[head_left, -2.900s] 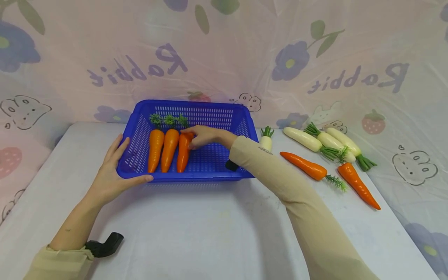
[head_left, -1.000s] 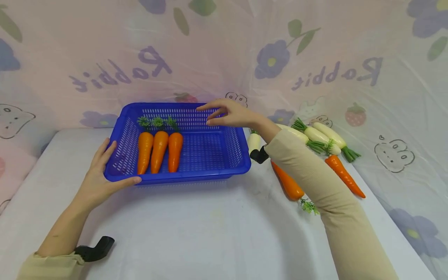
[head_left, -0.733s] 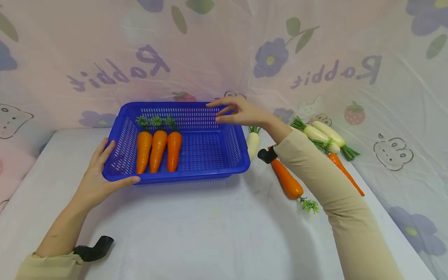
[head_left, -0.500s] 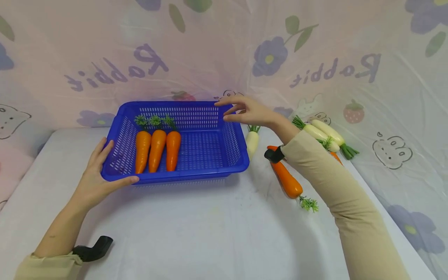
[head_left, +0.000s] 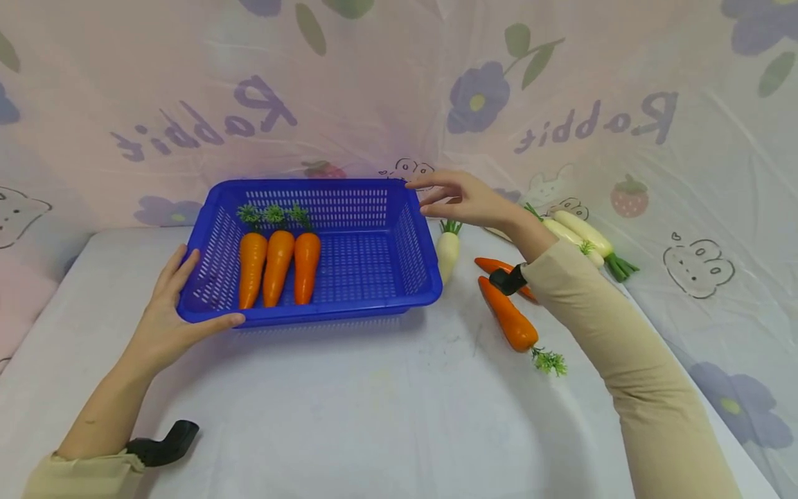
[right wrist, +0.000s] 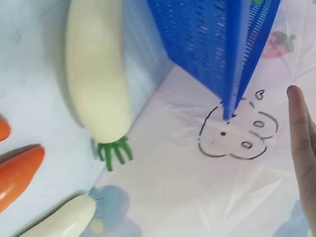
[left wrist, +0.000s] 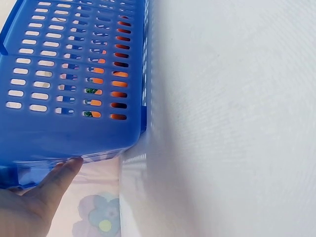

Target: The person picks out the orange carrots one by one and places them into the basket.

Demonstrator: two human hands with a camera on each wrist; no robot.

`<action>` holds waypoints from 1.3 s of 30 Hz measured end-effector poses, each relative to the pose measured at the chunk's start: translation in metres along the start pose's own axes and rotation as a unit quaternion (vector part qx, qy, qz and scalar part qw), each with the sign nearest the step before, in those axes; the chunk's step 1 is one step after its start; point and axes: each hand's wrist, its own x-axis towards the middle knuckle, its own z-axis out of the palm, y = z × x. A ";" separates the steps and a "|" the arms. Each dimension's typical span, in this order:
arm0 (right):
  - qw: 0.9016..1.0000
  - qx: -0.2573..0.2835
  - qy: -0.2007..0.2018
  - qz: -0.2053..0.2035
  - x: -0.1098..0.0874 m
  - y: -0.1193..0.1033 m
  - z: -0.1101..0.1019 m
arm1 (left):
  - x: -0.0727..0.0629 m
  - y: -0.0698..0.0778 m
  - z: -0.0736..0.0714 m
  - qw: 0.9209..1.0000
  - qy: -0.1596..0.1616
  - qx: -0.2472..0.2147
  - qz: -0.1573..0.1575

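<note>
Three orange carrots [head_left: 279, 270] with leafy green tops lie side by side in the left half of a blue plastic basket [head_left: 349, 305]. My left hand [head_left: 163, 326] holds the basket's front left corner, thumb along the front rim and fingers against the left side. In the left wrist view, the thumb [left wrist: 61, 180] shows at the basket's edge. My right hand [head_left: 470, 197] hovers by the back right corner with nothing in it, its fingers extended and apart. Below it, a white radish [head_left: 447, 255] lies beside the basket's right wall.
Right of the basket, a carrot [head_left: 510, 319] lies on the white table [head_left: 349, 416], with another carrot [head_left: 495, 265] partly behind my wrist. More white radishes [head_left: 582, 232] lie at the back right, partly covered by my sleeve. A patterned curtain [head_left: 349, 104] hangs close behind the basket.
My right hand has let go of the rightmost carrot in the basket, then risen and moved right to the far corner. The left hand keeps its hold; the whole view has shifted slightly.
</note>
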 end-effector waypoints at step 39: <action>0.996 -0.018 0.060 0.071 -0.075 0.071 -0.005 | 0.002 -0.002 0.000 1.000 -0.001 0.001 0.005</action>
